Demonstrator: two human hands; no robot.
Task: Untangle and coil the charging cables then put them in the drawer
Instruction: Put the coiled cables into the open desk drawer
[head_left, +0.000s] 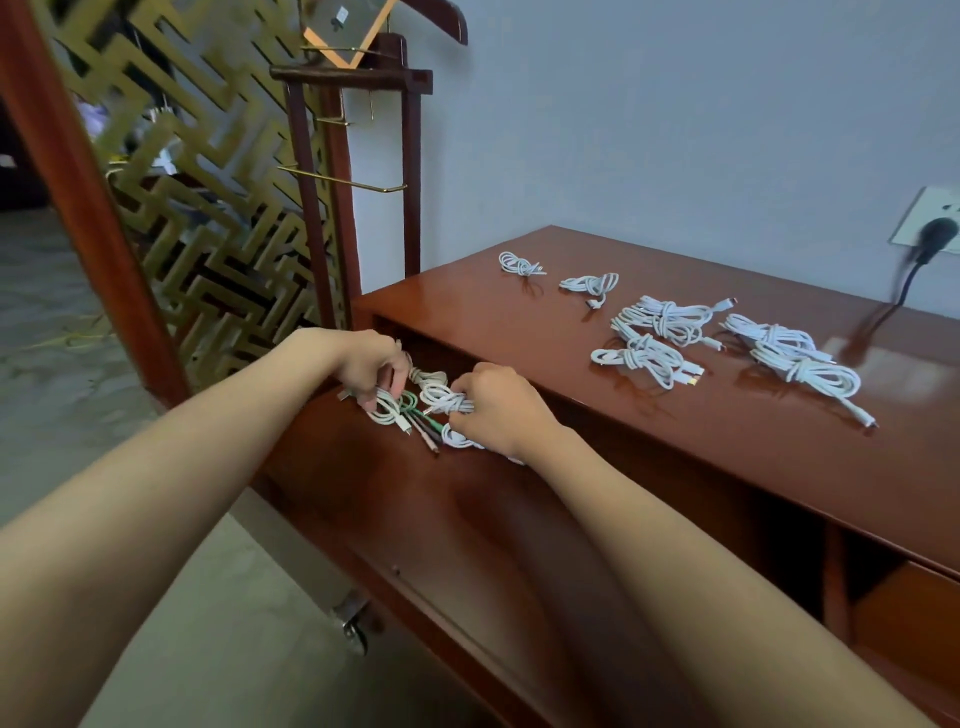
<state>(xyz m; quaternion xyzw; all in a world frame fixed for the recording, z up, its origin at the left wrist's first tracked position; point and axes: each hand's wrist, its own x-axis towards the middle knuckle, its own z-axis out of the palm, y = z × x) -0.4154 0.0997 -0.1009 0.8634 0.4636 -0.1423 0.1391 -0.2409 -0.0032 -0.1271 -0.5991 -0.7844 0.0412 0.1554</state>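
Note:
The open wooden drawer (405, 499) of the red-brown cabinet holds a cluster of coiled cables at its far end. My left hand (371, 366) pinches a white coiled cable (385, 409) there, beside a green cable (415, 408). Just to the right, my right hand (496, 408) grips another white coiled cable (444, 400), and a further white coil (460, 439) lies under it. Several white coiled cables rest on the cabinet top (597, 415): small ones (519, 265) (589, 286) at the back, larger bundles (660, 322) (641, 358) (800, 358) to the right.
A black plug (932, 236) sits in a wall socket at the right, its cord running down to the cabinet top. A wooden stand (353, 171) and a gold lattice screen (208, 218) rise at the left. A second drawer (909, 608) shows at lower right.

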